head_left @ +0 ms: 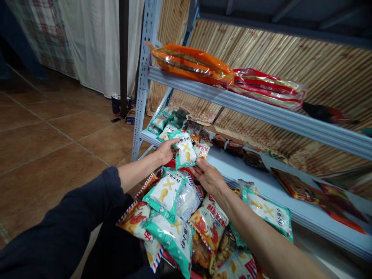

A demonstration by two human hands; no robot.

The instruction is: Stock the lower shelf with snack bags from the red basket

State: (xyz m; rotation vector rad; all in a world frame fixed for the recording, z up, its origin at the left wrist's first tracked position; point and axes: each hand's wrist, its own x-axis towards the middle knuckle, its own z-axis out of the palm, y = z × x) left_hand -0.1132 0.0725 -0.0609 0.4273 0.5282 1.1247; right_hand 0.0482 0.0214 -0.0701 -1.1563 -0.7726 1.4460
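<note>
A teal and white snack bag (186, 150) is held between my two hands, in front of the lower shelf's left end. My left hand (167, 151) grips its left edge. The fingers of my right hand (207, 175) pinch its lower right corner. Below, a heap of snack bags fills a container, mostly hidden, at my knees; a teal and white bag (167, 190) lies on top, beside a red and white bag (208, 221). Behind the held bag, similar teal bags (161, 121) and brown-red bags (194, 130) stand in rows on the shelf.
The blue-grey metal rack has a lower shelf (229, 164) with flat dark packets (255, 159) along its back. Its upper shelf (261, 112) carries a large orange bag (194, 64) and a red bag (270, 87). A rack post (141, 89) rises at left. Small boxes (120, 104) sit on the tiled floor.
</note>
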